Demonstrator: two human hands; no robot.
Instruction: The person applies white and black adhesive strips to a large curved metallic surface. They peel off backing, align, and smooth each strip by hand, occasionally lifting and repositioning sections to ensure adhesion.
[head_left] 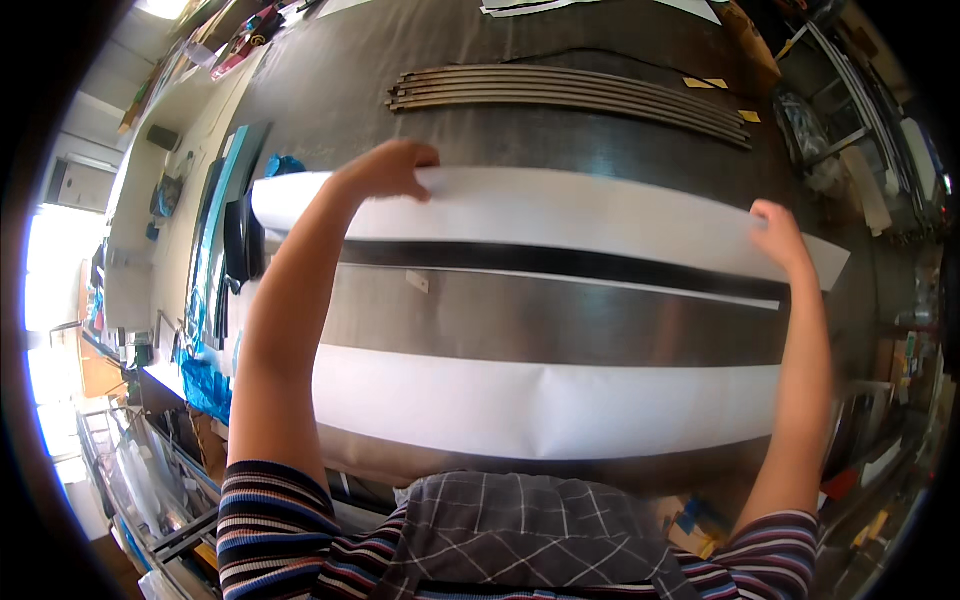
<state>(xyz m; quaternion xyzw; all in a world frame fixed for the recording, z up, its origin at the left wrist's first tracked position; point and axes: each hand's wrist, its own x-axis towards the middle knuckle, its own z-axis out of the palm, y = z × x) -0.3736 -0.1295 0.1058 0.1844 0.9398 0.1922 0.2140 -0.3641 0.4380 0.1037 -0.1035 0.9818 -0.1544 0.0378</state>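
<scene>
- White paper sheet (560, 215) stretches across the dark tabletop (330, 90), above a black strip (560, 262) and a second white sheet (540, 405).
- Left hand (385, 168) has its grip closed on the sheet's upper edge near the left end.
- Long thin slats (570, 92) lie farther back, well apart.
- Right hand (778, 235) has its grip clamped on the sheet's right end.

A small pale rectangular label (417, 282) sits left of centre on the grey sheet. Three small yellow tags lie at upper right: two (705, 83) side by side, one (750, 116) just below them. No screens or packages can be made out.
</scene>
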